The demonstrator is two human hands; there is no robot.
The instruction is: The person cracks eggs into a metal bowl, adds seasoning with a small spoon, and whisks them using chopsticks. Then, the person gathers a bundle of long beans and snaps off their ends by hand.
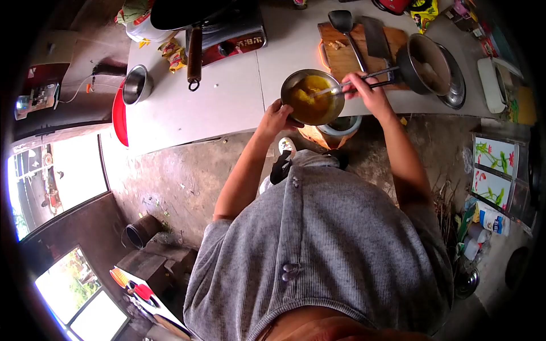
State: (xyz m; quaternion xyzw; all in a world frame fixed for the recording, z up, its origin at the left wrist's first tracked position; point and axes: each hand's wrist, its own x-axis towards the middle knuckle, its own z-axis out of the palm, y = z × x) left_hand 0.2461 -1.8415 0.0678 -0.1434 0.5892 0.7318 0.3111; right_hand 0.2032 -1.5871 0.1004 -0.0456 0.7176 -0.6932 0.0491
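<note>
My left hand grips the near left rim of a metal bowl, tilted slightly at the table's front edge. Inside is a yellow liquid that looks like beaten egg. My right hand is closed around a pair of chopsticks, their tips dipping into the liquid. Just beyond that hand lies a wooden cutting board bearing a black spatula, a cleaver and some small pale pieces.
At right stands a deep pot with a lid beside it. A black wok rests by the stove, its handle jutting toward me. An empty metal bowl sits left. Below the table edge is a bucket.
</note>
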